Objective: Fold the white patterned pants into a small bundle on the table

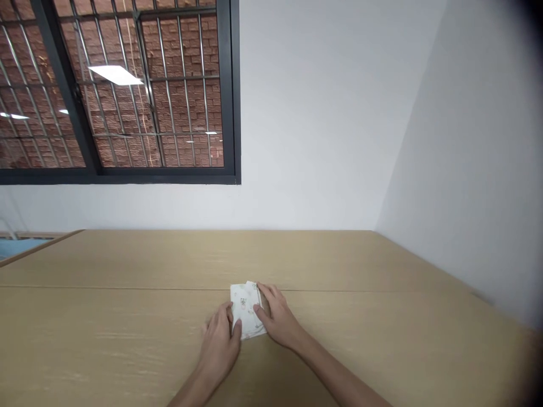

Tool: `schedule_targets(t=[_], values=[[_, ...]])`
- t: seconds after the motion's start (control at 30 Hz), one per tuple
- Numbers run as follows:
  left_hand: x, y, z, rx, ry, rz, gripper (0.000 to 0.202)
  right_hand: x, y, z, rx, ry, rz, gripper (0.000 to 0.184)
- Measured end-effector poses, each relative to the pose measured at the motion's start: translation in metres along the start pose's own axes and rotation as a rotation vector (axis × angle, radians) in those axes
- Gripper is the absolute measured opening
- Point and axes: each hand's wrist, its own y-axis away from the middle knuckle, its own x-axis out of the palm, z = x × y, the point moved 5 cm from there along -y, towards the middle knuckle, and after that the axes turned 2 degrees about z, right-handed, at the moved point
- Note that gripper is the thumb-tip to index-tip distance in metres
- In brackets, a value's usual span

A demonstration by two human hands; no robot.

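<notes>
A small folded white cloth (245, 308) with a sparse printed pattern lies on the wooden tabletop, its layers slightly uneven at the top and right edges. At its left side is my left hand (219, 338), with the thumb at the lower left corner and curled fingers against the left edge. My right hand (278, 319) holds the right side, fingertips at the upper right corner and thumb resting on top of the fabric. Parts of the cloth's right edge are hidden under that hand.
The wide wooden table (127, 339) has a seam running across it. Behind it rises a white wall (314, 113) with a barred window (161, 102); another wall (475, 186) borders the right. Something light blue (19, 247) shows beyond the left edge.
</notes>
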Motion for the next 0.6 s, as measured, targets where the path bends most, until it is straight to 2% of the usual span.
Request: schedule_targets(t=[0.13,0.23,0.4,0.5,0.6], values=[[0.003,0.0,-0.005,0.113,0.057,0.003,0.04,0.0,0.0,-0.001,-0.047,-0.058,-0.057,0.05],[0.005,0.002,-0.015,0.208,0.082,0.028,0.039,0.002,0.001,-0.008,0.001,-0.08,-0.107,0.053],[0.005,0.004,-0.021,0.281,0.079,0.03,0.043,0.003,-0.003,-0.012,0.045,-0.062,-0.099,0.028],[-0.005,0.01,-0.024,0.27,0.082,0.042,0.043,0.003,0.0,-0.003,0.052,-0.019,-0.081,0.02],[-0.029,0.03,-0.034,0.264,0.098,0.059,0.039,0.01,0.014,0.022,0.061,-0.019,-0.054,0.025]])
